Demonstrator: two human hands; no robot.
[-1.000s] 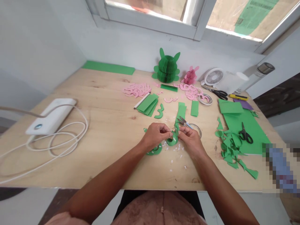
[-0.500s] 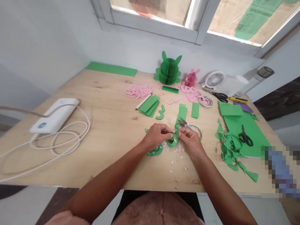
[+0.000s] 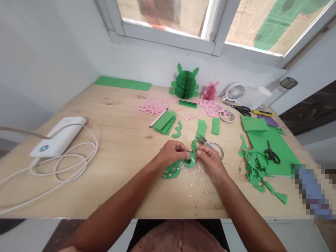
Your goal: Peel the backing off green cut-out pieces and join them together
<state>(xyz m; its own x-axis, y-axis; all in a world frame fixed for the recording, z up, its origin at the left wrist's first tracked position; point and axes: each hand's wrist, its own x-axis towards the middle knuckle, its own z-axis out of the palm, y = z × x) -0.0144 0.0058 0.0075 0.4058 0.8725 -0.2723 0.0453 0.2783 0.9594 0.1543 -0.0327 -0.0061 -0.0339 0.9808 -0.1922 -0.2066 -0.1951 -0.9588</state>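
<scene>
Between my hands is a curved green paper cutout with small white strips on it. My left hand pinches its left side, thumb against fingers. The fingertips of my right hand close on its upper right edge. Under and beside my left hand lie more curved green cutouts dotted with white bits. Small white scraps are scattered on the wood below the cutout. Just beyond my right hand are small snips with pointed blades and a roll of tape.
Pink cutouts, green strips and a pen lie farther back. Honeycomb paper figures stand by the wall. Right are green scraps, black scissors and a fan. A white power bank with looped cable sits left.
The camera view has shifted slightly, so the table's things appear a little lower and to the left. Both hands still hold the green cutout, with the right fingers slightly shifted along its edge.
</scene>
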